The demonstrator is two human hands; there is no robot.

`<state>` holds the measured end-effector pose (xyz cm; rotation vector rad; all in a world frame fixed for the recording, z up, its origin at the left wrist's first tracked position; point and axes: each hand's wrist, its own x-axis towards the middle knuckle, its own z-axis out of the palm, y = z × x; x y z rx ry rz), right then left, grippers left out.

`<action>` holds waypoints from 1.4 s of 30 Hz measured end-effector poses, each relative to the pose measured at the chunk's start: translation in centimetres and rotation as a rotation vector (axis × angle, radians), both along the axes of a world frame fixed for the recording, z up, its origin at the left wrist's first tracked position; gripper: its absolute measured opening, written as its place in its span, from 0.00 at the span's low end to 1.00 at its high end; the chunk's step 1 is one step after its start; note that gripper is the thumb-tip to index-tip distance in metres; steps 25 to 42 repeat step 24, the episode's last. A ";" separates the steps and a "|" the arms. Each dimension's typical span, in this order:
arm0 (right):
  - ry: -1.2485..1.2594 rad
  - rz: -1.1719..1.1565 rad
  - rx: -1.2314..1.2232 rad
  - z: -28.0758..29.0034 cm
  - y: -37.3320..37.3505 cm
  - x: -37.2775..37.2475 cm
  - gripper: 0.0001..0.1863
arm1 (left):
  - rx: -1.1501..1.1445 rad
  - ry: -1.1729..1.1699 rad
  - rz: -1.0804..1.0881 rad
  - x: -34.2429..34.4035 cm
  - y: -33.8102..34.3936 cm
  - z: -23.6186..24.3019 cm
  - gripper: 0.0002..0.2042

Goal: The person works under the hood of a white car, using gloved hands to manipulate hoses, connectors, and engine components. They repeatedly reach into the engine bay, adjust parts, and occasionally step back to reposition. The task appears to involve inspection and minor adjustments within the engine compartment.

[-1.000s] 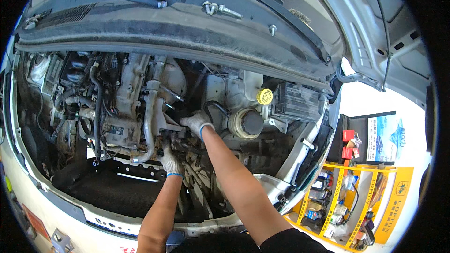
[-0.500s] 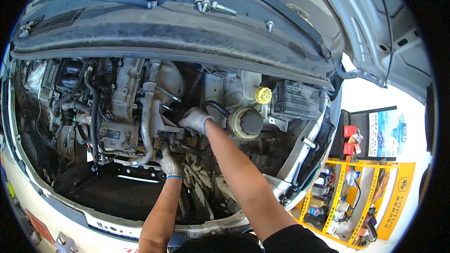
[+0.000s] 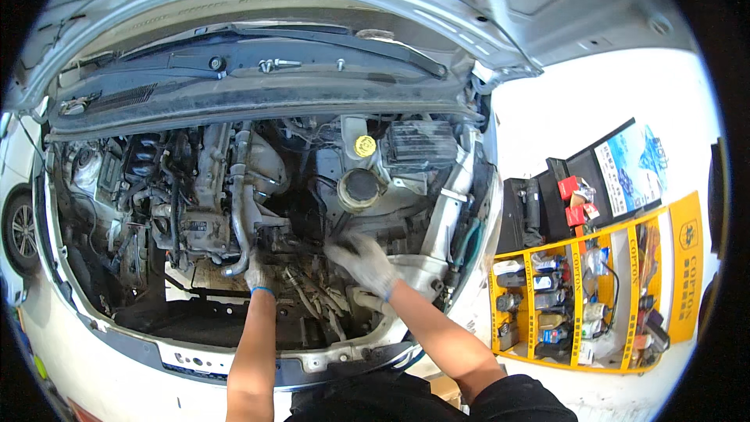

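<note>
Both hands wear light work gloves inside an open car engine bay. My left hand (image 3: 258,272) reaches down beside the lower end of a curved metal coolant pipe (image 3: 241,219), its fingers hidden among the engine parts. My right hand (image 3: 362,263) is smeared by motion, over dark hoses and the frame right of the engine. Whether it holds anything does not show. Just beyond it stands a round reservoir with a black cap (image 3: 361,187). The engine block (image 3: 209,180) lies to the left of the pipe.
Loose bolts (image 3: 280,63) lie on the cowl below the windshield. A yellow-capped tank (image 3: 364,145) and black battery (image 3: 422,143) sit at the back right. The radiator (image 3: 211,320) is in front. A yellow shelf cart (image 3: 578,248) with bottles stands right, under the raised hood (image 3: 539,0).
My right hand has drawn back toward me and to the right, away from the pipe bracket. My left hand stays low by the pipe. The whole view has shifted and sits farther back.
</note>
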<state>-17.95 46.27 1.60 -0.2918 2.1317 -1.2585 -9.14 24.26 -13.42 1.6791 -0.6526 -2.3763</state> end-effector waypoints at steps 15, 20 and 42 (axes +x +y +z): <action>0.170 -0.842 -0.591 4.1 9.9 38.0 0.26 | -1.562 0.977 -0.803 18.5 20.7 4.0 0.26; 0.319 -1.174 -0.471 7.4 14.1 50.0 0.40 | -0.440 0.617 -1.259 23.0 34.1 14.1 0.22; 0.460 -1.472 -0.696 9.9 14.5 63.8 0.52 | -0.183 0.677 -1.505 34.0 43.7 13.1 0.28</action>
